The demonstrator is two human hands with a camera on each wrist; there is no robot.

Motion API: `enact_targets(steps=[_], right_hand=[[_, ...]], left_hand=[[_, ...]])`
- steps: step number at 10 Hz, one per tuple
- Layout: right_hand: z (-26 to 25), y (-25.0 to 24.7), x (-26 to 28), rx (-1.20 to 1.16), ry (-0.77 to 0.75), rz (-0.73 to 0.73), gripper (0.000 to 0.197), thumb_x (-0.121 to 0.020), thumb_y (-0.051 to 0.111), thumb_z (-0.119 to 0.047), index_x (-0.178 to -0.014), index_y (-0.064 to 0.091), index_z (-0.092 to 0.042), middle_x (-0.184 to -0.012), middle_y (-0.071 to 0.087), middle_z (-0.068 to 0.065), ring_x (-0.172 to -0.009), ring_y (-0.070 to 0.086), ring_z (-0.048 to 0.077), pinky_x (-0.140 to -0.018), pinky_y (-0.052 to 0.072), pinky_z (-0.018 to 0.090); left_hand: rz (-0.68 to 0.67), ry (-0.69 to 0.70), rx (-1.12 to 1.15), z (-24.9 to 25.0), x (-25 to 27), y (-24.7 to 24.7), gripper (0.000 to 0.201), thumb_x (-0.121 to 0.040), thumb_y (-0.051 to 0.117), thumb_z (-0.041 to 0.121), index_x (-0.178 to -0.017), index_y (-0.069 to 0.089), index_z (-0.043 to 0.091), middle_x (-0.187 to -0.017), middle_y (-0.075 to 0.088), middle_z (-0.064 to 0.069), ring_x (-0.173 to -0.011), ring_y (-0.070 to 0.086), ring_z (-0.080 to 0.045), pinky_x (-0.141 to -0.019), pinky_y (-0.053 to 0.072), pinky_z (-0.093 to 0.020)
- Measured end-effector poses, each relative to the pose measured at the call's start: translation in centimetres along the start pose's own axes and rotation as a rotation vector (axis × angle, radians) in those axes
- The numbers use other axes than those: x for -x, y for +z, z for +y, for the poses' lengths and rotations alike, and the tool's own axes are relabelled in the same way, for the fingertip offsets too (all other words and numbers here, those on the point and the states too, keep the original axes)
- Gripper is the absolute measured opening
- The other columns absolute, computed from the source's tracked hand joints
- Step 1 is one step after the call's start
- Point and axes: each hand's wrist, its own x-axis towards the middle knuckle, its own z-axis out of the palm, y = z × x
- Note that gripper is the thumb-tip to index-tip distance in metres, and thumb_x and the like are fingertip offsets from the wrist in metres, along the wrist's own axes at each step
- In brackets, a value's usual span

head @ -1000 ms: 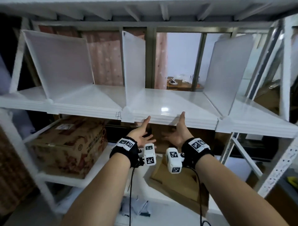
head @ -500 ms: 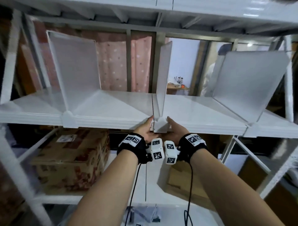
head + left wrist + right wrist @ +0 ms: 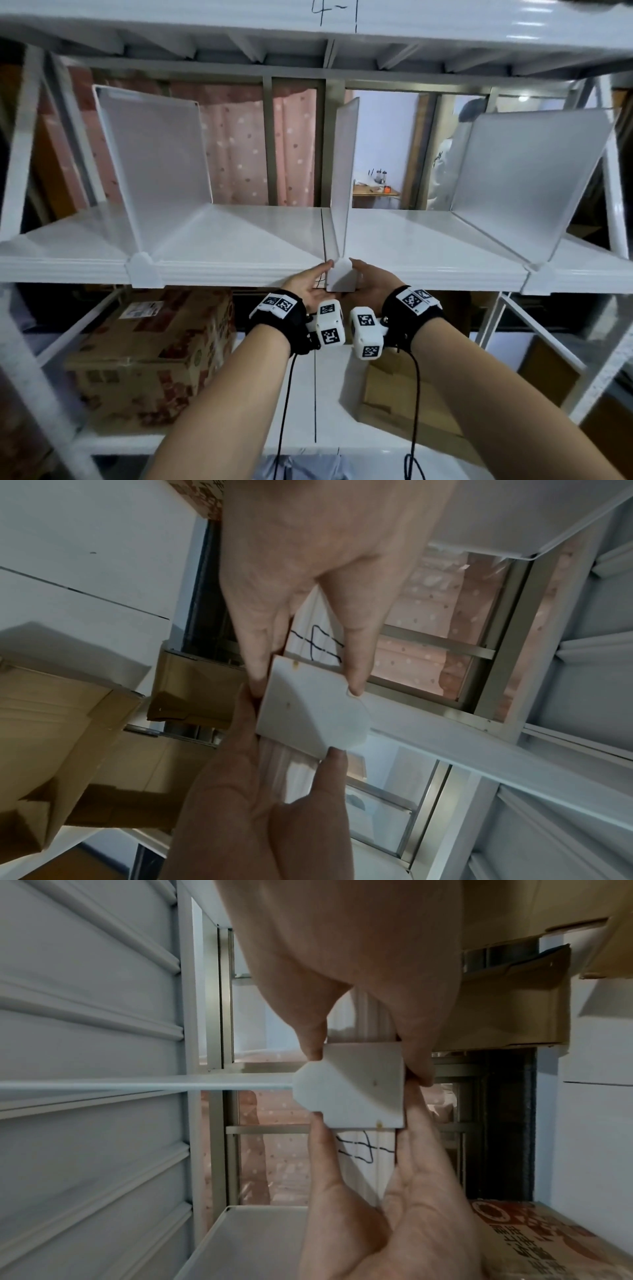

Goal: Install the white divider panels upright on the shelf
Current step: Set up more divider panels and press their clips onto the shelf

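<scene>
Three white divider panels stand on the white shelf point(image 3: 239, 240): a left one point(image 3: 154, 154), a middle one point(image 3: 344, 171) seen almost edge-on, and a right one point(image 3: 527, 178). The middle panel's front tab point(image 3: 340, 279) hangs over the shelf's front edge. My left hand point(image 3: 320, 277) pinches that tab from the left and my right hand point(image 3: 359, 277) from the right, thumbs on top, fingers underneath. The left wrist view shows the tab point(image 3: 308, 710) between both hands. The right wrist view shows the tab point(image 3: 359, 1091) and the thin panel point(image 3: 137, 1086) running back from it.
A printed cardboard box point(image 3: 154, 353) and flat cardboard point(image 3: 394, 394) lie on the lower shelf. Another shelf point(image 3: 308, 24) runs close overhead. Behind are a pink curtain point(image 3: 246, 154) and a person in white point(image 3: 445, 164). White posts frame both sides.
A second ago both hands lay open at the shelf's front edge, right of the middle divider. They have moved left to its front tab and now pinch it.
</scene>
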Motion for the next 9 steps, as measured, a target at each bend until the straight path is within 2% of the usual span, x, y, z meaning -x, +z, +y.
enact_targets(steps=[1, 2, 3, 4, 5, 6, 7, 8, 9], right_hand=[[2.1, -2.6, -8.1, 0.033, 0.188, 0.031, 0.086, -0.059, 0.083, -0.051, -0.127, 0.054, -0.007, -0.112, 0.069, 0.019, -0.102, 0.068, 0.037, -0.098, 0.049, 0.043], [2.2, -1.8, -6.3, 0.014, 0.175, 0.015, 0.081, -0.068, 0.080, -0.049, -0.130, 0.053, -0.004, -0.112, 0.068, 0.017, -0.100, 0.067, 0.034, -0.094, 0.050, 0.041], [1.8, -1.5, -6.0, -0.033, 0.090, 0.028, 0.062, -0.083, 0.071, -0.041, -0.128, 0.054, -0.001, -0.108, 0.066, 0.017, -0.090, 0.068, 0.031, -0.077, 0.056, 0.042], [2.6, -2.4, -8.8, -0.050, 0.146, 0.035, 0.088, -0.055, 0.088, -0.043, -0.128, 0.056, -0.003, -0.115, 0.066, 0.026, -0.093, 0.070, 0.044, -0.071, 0.057, 0.050], [2.9, -3.0, -10.8, -0.030, 0.194, 0.040, 0.105, -0.036, 0.094, -0.040, -0.127, 0.056, -0.004, -0.117, 0.064, 0.028, -0.097, 0.067, 0.048, -0.076, 0.056, 0.055], [2.3, -1.9, -7.6, -0.061, 0.181, 0.028, 0.088, -0.058, 0.087, -0.041, -0.130, 0.053, -0.002, -0.123, 0.061, 0.028, -0.104, 0.064, 0.045, -0.069, 0.057, 0.052], [1.7, -1.4, -6.1, -0.078, 0.097, 0.044, 0.071, -0.076, 0.078, -0.039, -0.130, 0.054, 0.000, -0.126, 0.061, 0.024, -0.101, 0.064, 0.036, -0.072, 0.057, 0.046], [2.2, -2.1, -7.6, -0.095, 0.188, 0.019, 0.096, -0.044, 0.093, -0.036, -0.127, 0.057, -0.003, -0.118, 0.065, 0.025, -0.098, 0.068, 0.043, -0.077, 0.057, 0.053], [0.9, -1.8, -5.0, -0.111, 0.172, -0.043, 0.058, -0.080, 0.074, -0.037, -0.124, 0.058, -0.003, -0.114, 0.066, 0.020, -0.103, 0.065, 0.034, -0.091, 0.054, 0.044]], left_hand=[[-0.013, 0.011, 0.035, -0.3, -0.2, 0.1, 0.030, -0.085, 0.073, 0.021, -0.110, 0.060, 0.010, -0.094, 0.065, -0.027, -0.079, 0.067, -0.032, -0.058, 0.056, -0.033], [0.009, 0.036, 0.076, -0.5, -0.6, 0.3, 0.043, -0.085, 0.073, 0.019, -0.123, 0.056, 0.006, -0.097, 0.063, -0.026, -0.076, 0.063, -0.030, -0.069, 0.057, -0.033], [0.027, 0.057, 0.110, -0.6, -1.2, 0.6, 0.040, -0.086, 0.072, 0.016, -0.121, 0.054, 0.006, -0.090, 0.058, -0.021, -0.077, 0.059, -0.029, -0.083, 0.052, -0.037], [0.048, 0.054, 0.109, -0.6, -1.4, 0.8, 0.025, -0.086, 0.071, 0.017, -0.102, 0.055, 0.006, -0.088, 0.055, -0.019, -0.075, 0.057, -0.027, -0.085, 0.051, -0.037], [0.066, 0.043, 0.106, -0.6, -1.5, 1.0, 0.022, -0.085, 0.072, 0.017, -0.092, 0.054, 0.006, -0.090, 0.054, -0.020, -0.077, 0.057, -0.027, -0.083, 0.051, -0.036], [0.065, 0.049, 0.111, -0.7, -1.5, 0.9, 0.021, -0.085, 0.072, 0.015, -0.091, 0.054, 0.007, -0.092, 0.053, -0.021, -0.078, 0.057, -0.028, -0.083, 0.052, -0.037], [0.072, 0.062, 0.099, -0.7, -1.4, 1.1, 0.022, -0.086, 0.071, 0.014, -0.093, 0.052, 0.007, -0.093, 0.053, -0.023, -0.076, 0.057, -0.029, -0.081, 0.052, -0.038], [0.068, 0.064, 0.102, -0.7, -1.8, 1.0, 0.032, -0.085, 0.072, 0.015, -0.109, 0.051, 0.006, -0.089, 0.055, -0.024, -0.081, 0.060, -0.030, -0.083, 0.052, -0.039], [0.068, 0.038, 0.113, -1.0, -2.1, 0.8, 0.044, -0.082, 0.075, 0.019, -0.119, 0.053, 0.008, -0.095, 0.056, -0.023, -0.099, 0.061, -0.033, -0.079, 0.056, -0.039]])
